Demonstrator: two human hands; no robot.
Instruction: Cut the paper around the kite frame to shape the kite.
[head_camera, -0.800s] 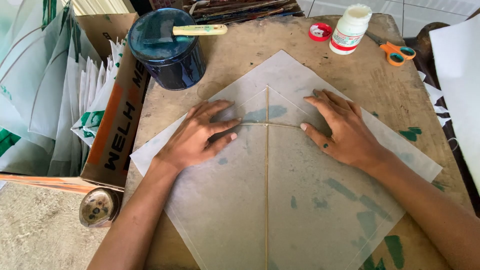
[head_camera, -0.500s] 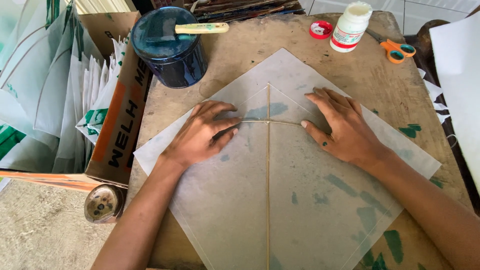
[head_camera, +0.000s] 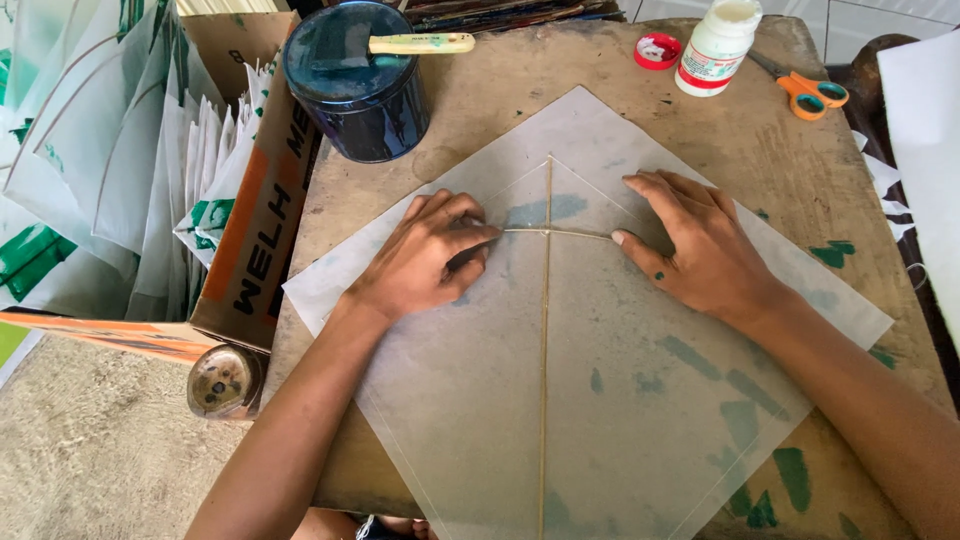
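Note:
A translucent diamond-shaped paper sheet (head_camera: 560, 380) lies flat on a worn wooden table (head_camera: 760, 150). A thin bamboo spine (head_camera: 545, 360) runs down its middle, and a thin cross stick (head_camera: 565, 232) lies across it near the top. My left hand (head_camera: 425, 260) rests on the sheet with curled fingers pressing the left end of the cross stick. Palm down, my right hand (head_camera: 695, 245) has its thumb tip on the right part of the cross stick. Neither hand lifts anything.
A dark blue round tin (head_camera: 355, 85) with a pale handle across its top stands at the back left. A white bottle (head_camera: 715, 45), a red cap (head_camera: 657, 50) and orange scissors (head_camera: 810, 92) sit at the back right. A cardboard box (head_camera: 255, 220) of paper sheets stands left.
My left hand's fingers have curled in and slid slightly right along the cross stick. My right hand has stayed almost in place on the sheet.

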